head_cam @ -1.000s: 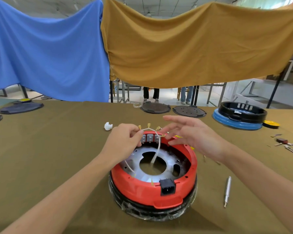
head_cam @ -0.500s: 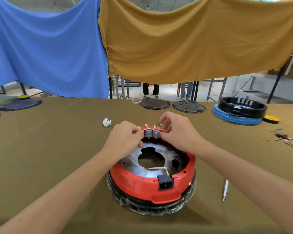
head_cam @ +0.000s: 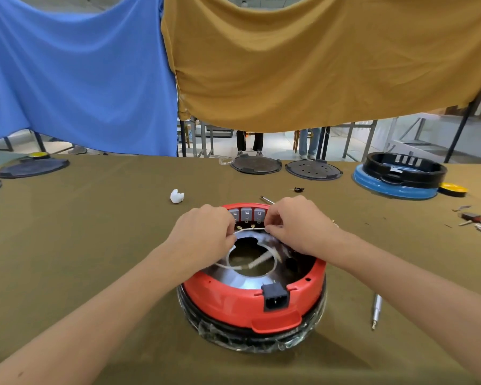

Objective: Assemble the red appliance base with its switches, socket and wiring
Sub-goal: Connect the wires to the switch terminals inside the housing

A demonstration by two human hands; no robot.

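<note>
Both forearms are bare to the frame's edge, without sleeves, gloves or jewellery.

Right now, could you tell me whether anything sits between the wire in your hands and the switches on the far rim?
Nothing visible does: the white wire, its brass terminals up, lies just below the grey switches.

We're seeing the red base [head_cam: 250, 304] sitting on the tabletop [head_cam: 95, 232], black socket [head_cam: 275, 298] facing us. L hand [head_cam: 206, 234] & R hand [head_cam: 295, 226] are pinching a white wire [head_cam: 252, 229] w/ brass terminals, stretching it just below three grey switches [head_cam: 246, 214] at the far rim. A screwdriver [head_cam: 376, 311] is lying right of the base.
</note>
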